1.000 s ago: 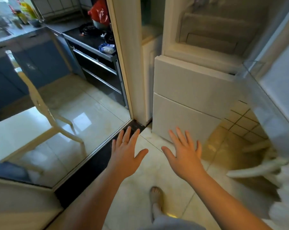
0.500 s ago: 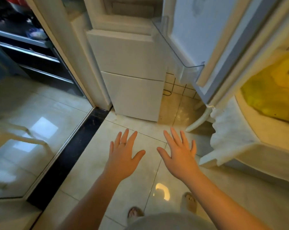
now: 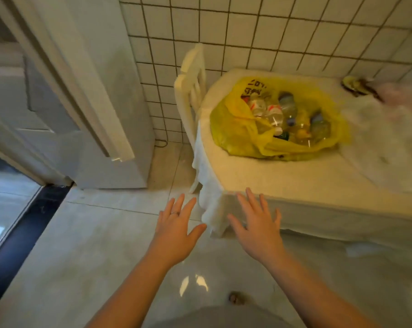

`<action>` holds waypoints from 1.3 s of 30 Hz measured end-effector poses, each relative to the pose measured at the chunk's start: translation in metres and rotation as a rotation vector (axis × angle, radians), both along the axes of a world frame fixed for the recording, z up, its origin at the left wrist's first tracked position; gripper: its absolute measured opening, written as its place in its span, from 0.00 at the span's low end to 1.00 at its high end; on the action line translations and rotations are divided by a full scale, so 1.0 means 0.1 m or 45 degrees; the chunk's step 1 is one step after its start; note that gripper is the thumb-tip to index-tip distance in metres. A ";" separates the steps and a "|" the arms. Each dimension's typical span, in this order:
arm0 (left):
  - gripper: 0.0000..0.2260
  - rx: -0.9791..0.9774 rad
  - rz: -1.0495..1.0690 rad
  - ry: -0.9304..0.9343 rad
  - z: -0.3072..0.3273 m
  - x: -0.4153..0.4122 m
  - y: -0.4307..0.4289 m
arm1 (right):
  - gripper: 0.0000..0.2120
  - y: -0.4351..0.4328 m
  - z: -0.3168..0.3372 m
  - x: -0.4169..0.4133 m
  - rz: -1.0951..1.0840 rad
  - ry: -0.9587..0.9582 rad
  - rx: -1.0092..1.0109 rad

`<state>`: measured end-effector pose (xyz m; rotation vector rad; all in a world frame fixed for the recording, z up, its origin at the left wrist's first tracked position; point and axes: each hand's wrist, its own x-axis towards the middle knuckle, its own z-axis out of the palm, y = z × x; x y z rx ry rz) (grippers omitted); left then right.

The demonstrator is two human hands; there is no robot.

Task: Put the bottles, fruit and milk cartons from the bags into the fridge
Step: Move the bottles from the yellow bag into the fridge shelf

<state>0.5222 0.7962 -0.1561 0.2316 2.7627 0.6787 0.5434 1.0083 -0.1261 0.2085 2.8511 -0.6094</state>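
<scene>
A stretch of glossy floor (image 3: 93, 245) lies open between the fridge (image 3: 86, 95), its door swung wide at the left, and a cloth-draped table (image 3: 283, 183) pushed against the tiled wall (image 3: 271, 31), leaving what looks like a free carrying lane from one to the other. On the table, well back from its front edge, a yellow bag (image 3: 233, 138) sags open at the mouth, presumably set there so its load can be lifted out from above. To its right a pale bag (image 3: 377, 138) is too blurred to read, and no fruit or milk cartons can be made out. A white chair (image 3: 192, 91) is tucked between the table's left end and the wall, narrowing that corner. Inside the yellow bag several clear bottles (image 3: 285, 110) lie jumbled on their sides, none yet in the fridge. The person's left hand (image 3: 176, 223) and right hand (image 3: 257, 226) hover palm-down, fingers spread and straight, holding nothing. The right hand is just in front of the table's near corner, where the cloth (image 3: 209, 209) hangs down. A reach to the bag appears the likely next move. A ring (image 3: 175, 213) shows on the left hand.
</scene>
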 end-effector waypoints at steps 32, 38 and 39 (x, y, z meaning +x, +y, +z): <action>0.21 0.193 -0.415 0.345 0.09 -2.67 3.13 | 0.29 2.91 -0.01 -2.07 -0.179 0.385 -0.205; 0.25 -0.315 -0.742 0.350 0.14 -3.38 3.27 | 0.28 3.07 -0.11 -2.89 0.051 0.294 0.033; 0.26 -0.393 -0.784 0.331 0.14 -3.45 3.28 | 0.28 3.10 -0.13 -3.02 0.097 0.295 0.123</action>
